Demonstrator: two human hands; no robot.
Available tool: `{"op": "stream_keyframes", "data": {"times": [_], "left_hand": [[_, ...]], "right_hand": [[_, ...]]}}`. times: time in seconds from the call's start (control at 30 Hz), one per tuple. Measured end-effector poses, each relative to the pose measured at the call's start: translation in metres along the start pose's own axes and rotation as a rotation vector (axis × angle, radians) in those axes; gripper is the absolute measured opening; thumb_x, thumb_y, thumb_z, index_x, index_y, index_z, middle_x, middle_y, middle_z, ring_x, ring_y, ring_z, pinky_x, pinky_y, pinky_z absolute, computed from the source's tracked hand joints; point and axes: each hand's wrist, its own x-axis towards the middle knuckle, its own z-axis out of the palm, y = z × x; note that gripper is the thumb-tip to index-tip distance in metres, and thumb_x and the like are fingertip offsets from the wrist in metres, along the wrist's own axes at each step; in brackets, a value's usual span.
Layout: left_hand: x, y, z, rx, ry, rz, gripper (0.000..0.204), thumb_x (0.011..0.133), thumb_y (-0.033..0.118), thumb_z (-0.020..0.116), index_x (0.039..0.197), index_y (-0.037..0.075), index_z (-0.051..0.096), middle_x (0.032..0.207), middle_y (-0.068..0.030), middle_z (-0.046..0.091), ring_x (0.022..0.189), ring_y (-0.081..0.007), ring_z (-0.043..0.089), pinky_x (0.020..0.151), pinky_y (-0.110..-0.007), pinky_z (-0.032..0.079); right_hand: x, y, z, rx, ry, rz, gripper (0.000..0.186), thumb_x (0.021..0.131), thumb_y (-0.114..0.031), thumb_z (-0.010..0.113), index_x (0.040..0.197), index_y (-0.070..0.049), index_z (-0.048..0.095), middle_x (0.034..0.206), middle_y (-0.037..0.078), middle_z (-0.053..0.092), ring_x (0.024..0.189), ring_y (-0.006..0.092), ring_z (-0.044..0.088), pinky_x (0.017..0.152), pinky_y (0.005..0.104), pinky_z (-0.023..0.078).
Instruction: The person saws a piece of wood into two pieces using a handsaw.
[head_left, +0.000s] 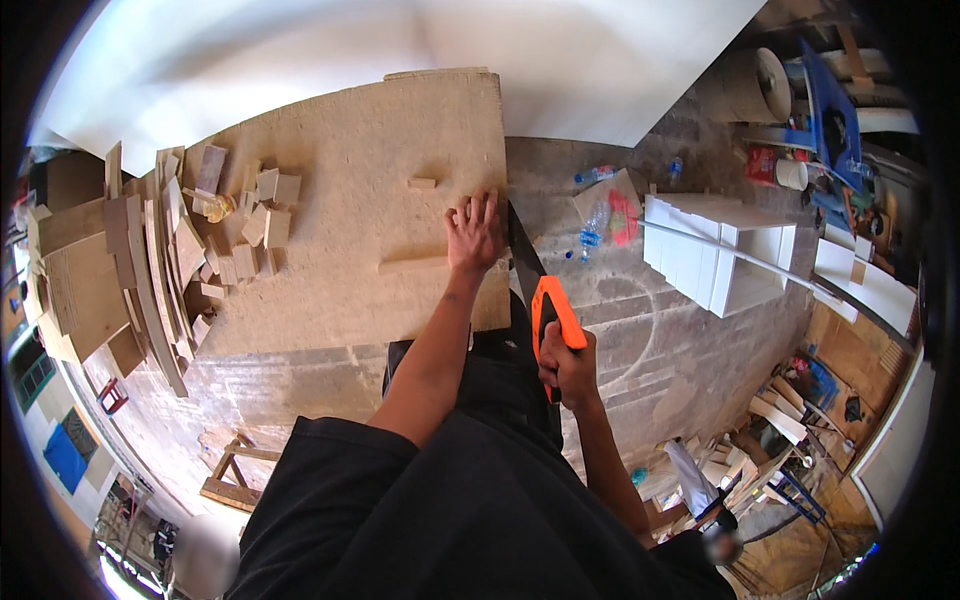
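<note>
A large plywood board (350, 180) lies in front of me, with small wooden offcuts (275, 195) scattered over its left part. My left hand (474, 235) rests palm down near the board's right edge, fingers apart and slightly bent. My right hand (568, 370) grips the orange handle of a hand saw (562, 308). The saw's dark blade runs forward along the right edge of the board, just beside my left hand. Whether its teeth touch the wood I cannot tell.
Stacked wood strips (147, 280) lie at left. Plastic bottles (595, 222), white boxes (740, 265) and a long pale bar are at right. A white sheet (400, 35) spans the top. A wooden frame (230, 470) stands lower left; other people appear at both bottom corners.
</note>
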Motion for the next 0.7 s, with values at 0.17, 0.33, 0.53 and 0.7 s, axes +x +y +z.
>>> {"op": "stream_keyframes", "data": {"times": [0.17,0.33,0.53,0.7], "left_hand": [[-0.008,0.007,0.001,0.001,-0.015,-0.003,0.058,0.091,0.027,0.054,0.147,0.014,0.045,0.142,-0.006,0.049,0.128,-0.0272,0.045,0.104,-0.048,0.033],[-0.004,-0.001,0.003,-0.004,-0.022,-0.013,0.057,0.092,0.026,0.053,0.147,0.016,0.044,0.139,-0.0079,0.049,0.13,-0.0291,0.043,0.105,-0.049,0.032],[-0.002,0.005,0.003,0.021,-0.019,0.014,0.061,0.088,0.027,0.056,0.147,0.015,0.045,0.142,-0.0053,0.048,0.128,-0.0278,0.045,0.104,-0.049,0.033],[-0.001,-0.001,0.001,0.029,0.011,-0.007,0.06,0.088,0.027,0.056,0.146,0.015,0.046,0.141,-0.0048,0.049,0.128,-0.0271,0.045,0.104,-0.049,0.033]], "right_hand": [[0.023,0.008,0.003,-0.046,0.032,0.004,0.039,0.102,-0.031,0.062,0.073,-0.01,0.049,0.057,-0.005,0.041,0.045,0.0038,0.037,0.041,0.0228,0.03],[0.002,-0.005,0.01,-0.105,0.031,0.045,0.038,0.101,-0.032,0.064,0.074,-0.01,0.048,0.057,-0.005,0.04,0.045,0.0042,0.037,0.04,0.023,0.029],[0.039,0.01,0.009,-0.009,0.006,0.009,0.035,0.099,-0.032,0.066,0.075,-0.01,0.053,0.058,-0.005,0.047,0.046,0.0037,0.042,0.041,0.0227,0.032],[0.007,0.008,0.005,-0.096,0.039,0.007,0.035,0.1,-0.031,0.065,0.074,-0.01,0.054,0.059,-0.005,0.047,0.046,0.0036,0.043,0.042,0.0226,0.033]]}}
